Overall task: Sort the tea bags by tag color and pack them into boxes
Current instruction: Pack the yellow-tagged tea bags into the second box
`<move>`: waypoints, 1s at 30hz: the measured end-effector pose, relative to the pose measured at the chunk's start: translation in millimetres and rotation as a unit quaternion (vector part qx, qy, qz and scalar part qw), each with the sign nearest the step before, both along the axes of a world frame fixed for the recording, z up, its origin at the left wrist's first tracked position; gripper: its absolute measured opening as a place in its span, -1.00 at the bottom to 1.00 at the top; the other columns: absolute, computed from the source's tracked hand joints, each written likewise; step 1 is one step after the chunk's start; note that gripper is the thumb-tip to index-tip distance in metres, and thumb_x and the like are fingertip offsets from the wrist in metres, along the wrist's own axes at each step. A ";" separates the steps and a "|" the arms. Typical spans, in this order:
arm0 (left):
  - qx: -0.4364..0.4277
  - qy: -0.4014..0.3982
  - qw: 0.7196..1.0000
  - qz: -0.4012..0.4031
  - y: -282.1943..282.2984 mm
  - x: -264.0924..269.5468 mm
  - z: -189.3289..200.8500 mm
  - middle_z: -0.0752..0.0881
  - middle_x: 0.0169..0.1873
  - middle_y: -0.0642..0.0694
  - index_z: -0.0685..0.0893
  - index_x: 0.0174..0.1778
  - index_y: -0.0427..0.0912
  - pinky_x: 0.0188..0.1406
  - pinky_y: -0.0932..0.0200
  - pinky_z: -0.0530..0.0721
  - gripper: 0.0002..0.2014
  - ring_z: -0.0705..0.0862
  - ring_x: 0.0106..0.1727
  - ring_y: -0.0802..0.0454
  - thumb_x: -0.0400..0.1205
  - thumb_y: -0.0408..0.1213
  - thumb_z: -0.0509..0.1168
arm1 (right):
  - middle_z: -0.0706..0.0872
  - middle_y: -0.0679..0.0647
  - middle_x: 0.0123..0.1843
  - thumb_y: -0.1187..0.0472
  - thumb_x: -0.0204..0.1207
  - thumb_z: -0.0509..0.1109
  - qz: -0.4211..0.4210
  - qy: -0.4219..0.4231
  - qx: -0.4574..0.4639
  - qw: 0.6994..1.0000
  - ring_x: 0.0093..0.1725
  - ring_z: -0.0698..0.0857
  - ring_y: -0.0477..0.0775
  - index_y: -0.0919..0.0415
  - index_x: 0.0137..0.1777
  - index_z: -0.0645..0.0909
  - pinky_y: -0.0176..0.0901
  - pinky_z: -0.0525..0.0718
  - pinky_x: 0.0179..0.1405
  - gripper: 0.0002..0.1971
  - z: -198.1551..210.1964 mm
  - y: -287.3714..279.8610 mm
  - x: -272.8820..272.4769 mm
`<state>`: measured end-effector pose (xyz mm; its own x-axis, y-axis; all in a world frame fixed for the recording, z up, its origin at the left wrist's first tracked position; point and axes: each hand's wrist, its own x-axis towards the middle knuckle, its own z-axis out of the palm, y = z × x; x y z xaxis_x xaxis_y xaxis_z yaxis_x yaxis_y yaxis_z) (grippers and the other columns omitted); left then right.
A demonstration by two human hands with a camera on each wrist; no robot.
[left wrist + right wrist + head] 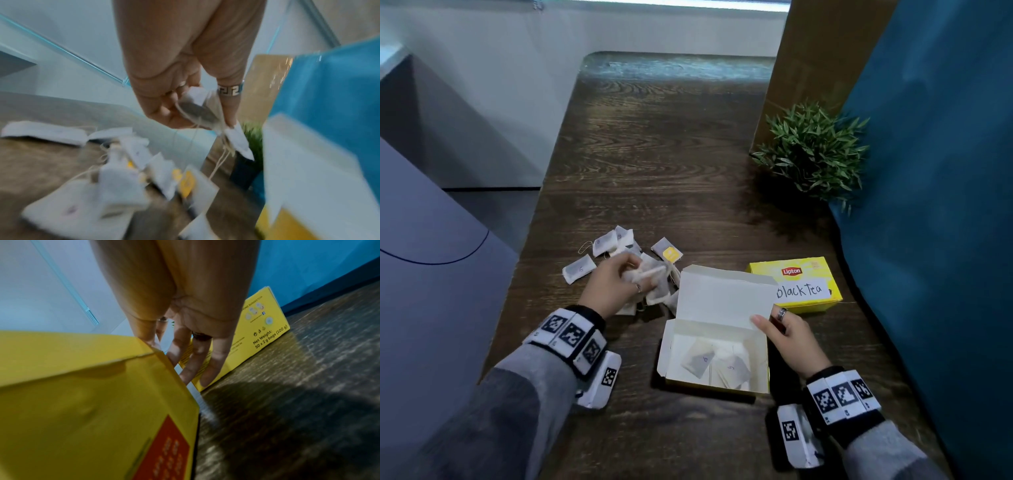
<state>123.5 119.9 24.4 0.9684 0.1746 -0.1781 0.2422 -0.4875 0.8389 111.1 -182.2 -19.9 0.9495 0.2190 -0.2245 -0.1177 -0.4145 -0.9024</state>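
Observation:
A loose pile of white tea bags (606, 243) lies on the dark wooden table (654, 154), one showing a yellow tag (670, 254). My left hand (635, 275) sits in the pile and grips a tea bag (199, 112), its strings hanging down. An open yellow box (666, 346) stands in front of me with a few tea bags (698, 358) inside. My right hand (774, 323) pinches the lower right corner of its raised lid (722, 294), thumb in front and fingers behind. A closed yellow Lipton box (770, 267) labelled "black tea" lies behind it.
A small green potted plant (811, 150) stands at the back right beside a tan panel (822, 61). A blue cushion (935, 205) borders the table's right side. The table's left edge runs close to the pile.

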 end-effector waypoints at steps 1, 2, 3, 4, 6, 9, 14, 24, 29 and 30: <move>-0.057 -0.014 0.998 0.013 -1.9 -4.0 14.0 0.67 -0.32 0.08 0.61 -0.19 -0.06 -0.30 0.28 0.60 -0.79 0.63 -0.29 0.14 0.42 -0.37 0.51 | 0.69 -0.30 0.10 0.17 0.56 0.36 0.000 0.001 0.000 1.000 0.09 0.59 -0.55 0.03 0.19 0.65 -0.56 0.51 0.08 -0.77 0.1 0.4 -0.2; -0.125 -0.024 0.992 0.020 -6.0 -8.8 26.8 0.67 -0.40 0.13 0.63 -0.18 -0.09 -0.39 0.32 0.61 -0.79 0.63 -0.37 0.21 0.41 -0.40 0.51 | 0.70 -0.29 0.11 0.17 0.55 0.36 -0.002 0.002 0.001 1.000 0.10 0.59 -0.53 0.04 0.19 0.65 -0.54 0.52 0.09 -0.77 0.4 0.7 -0.6; -0.187 -0.026 0.982 0.016 -12.2 -14.1 39.1 0.66 -0.48 0.15 0.63 -0.19 -0.13 -0.48 0.34 0.60 -0.78 0.61 -0.45 0.25 0.39 -0.42 0.52 | 0.70 -0.29 0.11 0.17 0.55 0.35 -0.003 0.003 0.003 1.000 0.11 0.60 -0.52 0.03 0.19 0.65 -0.53 0.52 0.10 -0.77 1.0 1.1 -1.0; -0.224 -0.013 0.974 -0.003 -19.8 -19.5 48.3 0.65 -0.50 0.13 0.63 -0.20 -0.14 -0.53 0.33 0.60 -0.77 0.59 -0.49 0.24 0.37 -0.43 0.54 | 0.70 -0.30 0.11 0.17 0.55 0.35 -0.005 0.005 0.005 1.000 0.12 0.60 -0.50 0.01 0.19 0.65 -0.51 0.53 0.10 -0.77 1.4 1.7 -1.4; -0.238 0.040 0.967 -0.075 -39.2 -27.6 52.8 0.63 -0.40 0.00 0.63 -0.22 -0.10 -0.56 0.29 0.57 -0.73 0.56 -0.46 0.11 0.32 -0.40 0.58 | 0.70 -0.30 0.10 0.17 0.55 0.36 -0.006 0.007 0.007 1.000 0.12 0.61 -0.47 -0.02 0.17 0.65 -0.52 0.55 0.08 -0.78 2.3 2.3 -2.5; -0.143 0.106 0.965 -0.193 -69.9 -34.2 32.2 0.63 -0.16 0.07 0.63 -0.15 -0.05 -0.47 0.45 0.53 -0.77 0.60 -0.27 0.09 0.41 -0.36 0.52 | 0.70 -0.30 0.07 0.18 0.55 0.36 -0.006 0.005 0.001 1.000 0.07 0.62 -0.51 0.02 0.17 0.66 -0.60 0.55 0.00 -0.78 3.6 3.0 -3.6; 0.112 0.128 0.934 -0.313 -78.2 -39.5 -4.4 0.67 0.17 0.07 0.61 0.29 -0.02 0.12 0.41 0.52 -0.58 0.62 0.22 0.14 0.56 -0.49 0.26 | 0.72 -0.19 0.10 0.15 0.55 0.35 0.003 0.007 -0.017 1.000 0.12 0.64 -0.33 0.10 0.22 0.65 -0.36 0.57 0.15 -0.74 6.2 1.1 -5.0; 0.051 0.011 0.995 0.088 2.0 2.5 -13.5 0.71 -0.02 -0.11 0.61 0.06 -0.11 -0.11 0.27 0.54 -0.82 0.68 -0.03 0.05 0.57 -0.39 0.30 | 0.70 -0.25 0.02 0.16 0.57 0.33 -0.013 0.015 -0.027 0.999 0.06 0.62 -0.40 0.03 0.16 0.65 -0.52 0.56 -0.01 -0.80 9.2 -12.4 -9.7; 0.141 0.182 0.969 0.092 26.5 13.5 -57.6 0.61 0.21 -0.25 0.47 0.28 -0.23 0.25 -0.09 0.55 -0.30 0.54 0.28 -0.19 0.33 0.01 0.56 | 0.71 -0.27 -0.01 0.17 0.55 0.35 -0.017 0.013 -0.036 0.999 -0.06 0.63 -0.55 0.06 0.15 0.67 -0.66 0.54 -0.12 -0.80 9.3 -15.5 -9.9; 0.149 0.180 0.968 0.088 24.7 12.3 -60.5 0.61 0.21 -0.26 0.46 0.27 -0.23 0.23 -0.08 0.55 -0.28 0.54 0.27 -0.19 0.29 -0.01 0.58 | 0.71 -0.28 -0.02 0.17 0.55 0.35 -0.016 0.012 -0.039 0.999 -0.06 0.62 -0.57 0.06 0.14 0.68 -0.65 0.54 -0.12 -0.80 9.5 -15.0 -9.7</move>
